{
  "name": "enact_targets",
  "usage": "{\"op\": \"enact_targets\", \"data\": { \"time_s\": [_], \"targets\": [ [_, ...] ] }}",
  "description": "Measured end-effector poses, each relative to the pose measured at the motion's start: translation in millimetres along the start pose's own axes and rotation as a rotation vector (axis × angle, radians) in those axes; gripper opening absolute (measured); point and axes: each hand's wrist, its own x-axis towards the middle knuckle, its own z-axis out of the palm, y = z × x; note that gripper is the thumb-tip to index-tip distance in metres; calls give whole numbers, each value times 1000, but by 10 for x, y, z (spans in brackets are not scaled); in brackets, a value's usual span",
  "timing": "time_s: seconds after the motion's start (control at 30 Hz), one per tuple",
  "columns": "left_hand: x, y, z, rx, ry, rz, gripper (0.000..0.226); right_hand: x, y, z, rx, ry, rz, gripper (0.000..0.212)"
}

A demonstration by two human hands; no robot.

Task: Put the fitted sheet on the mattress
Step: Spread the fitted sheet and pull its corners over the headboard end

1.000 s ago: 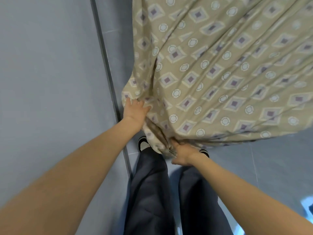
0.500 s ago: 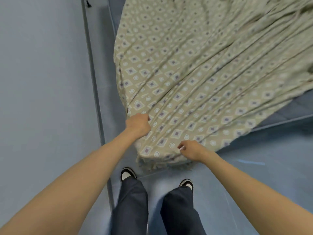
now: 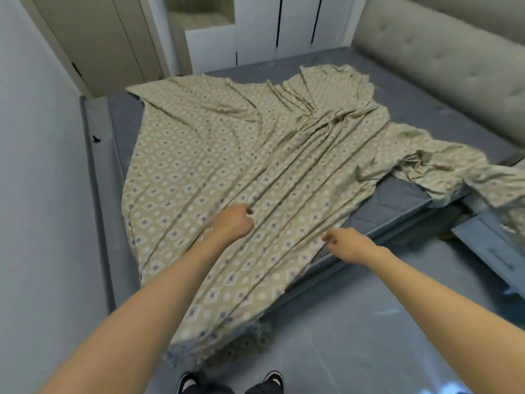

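The beige fitted sheet [image 3: 227, 155], printed with diamonds and circles, lies creased across the dark grey mattress [image 3: 397, 206]. One bunched corner hangs over the mattress's near corner, and another part trails off the right side. My left hand [image 3: 233, 221] is curled into a fist on the sheet's folds near the middle of its near part. My right hand [image 3: 350, 245] pinches the sheet's right edge at the mattress's near side. Bare mattress shows along the left, far and right sides.
A grey wall [image 3: 37, 194] runs close along the left. A padded headboard [image 3: 443, 69] stands at the right and white cupboard doors [image 3: 284, 27] at the far end. My shoes [image 3: 272, 379] stand on the glossy floor [image 3: 383, 322] at the bed's near corner.
The sheet was held up in front of me and has dropped flat onto the mattress. My view has lifted from my feet to the whole bed. Both hands have moved forward over the sheet.
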Motion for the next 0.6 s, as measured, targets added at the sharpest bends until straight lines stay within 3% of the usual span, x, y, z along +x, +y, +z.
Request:
{"op": "enact_targets", "data": {
  "time_s": [0.4, 0.6],
  "targets": [
    [432, 1913, 165, -273, -95, 216, 41, -433, 1473, -978, 235, 296, 59, 33],
    [1142, 2725, 281, -270, -143, 278, 42, -124, 2125, -1470, 266, 326, 88, 32]
  ]
}}
